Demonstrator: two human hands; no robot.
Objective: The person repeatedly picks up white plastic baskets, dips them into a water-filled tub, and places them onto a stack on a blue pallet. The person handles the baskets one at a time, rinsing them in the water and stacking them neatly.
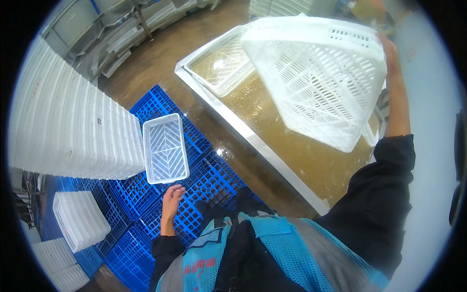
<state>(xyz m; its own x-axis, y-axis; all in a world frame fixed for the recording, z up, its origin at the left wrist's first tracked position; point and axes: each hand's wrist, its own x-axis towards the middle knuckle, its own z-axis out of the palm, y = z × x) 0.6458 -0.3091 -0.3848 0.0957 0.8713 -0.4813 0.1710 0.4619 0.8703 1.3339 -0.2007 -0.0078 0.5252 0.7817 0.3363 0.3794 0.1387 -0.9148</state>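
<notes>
My right hand (390, 51) is closed on the far right rim of a large white perforated plastic crate (316, 73). The crate is tilted over a metal-edged tank (253, 141) of murky brown water. Another white slatted crate (223, 88) lies in the tank's far left corner, partly covered by the raised one. My left hand (172, 198) hangs with its fingers loosely apart and holds nothing. Just beyond its fingertips, a single shallow white crate (166, 149) sits on the blue pallets.
A tall stack of white crates (73, 117) rises at the left, with shorter stacks (81, 220) nearer me. Blue plastic pallets (194, 177) cover the floor around my feet. Wet brown floor (146, 63) stretches beyond them, and a pale wall (430, 146) runs along the right.
</notes>
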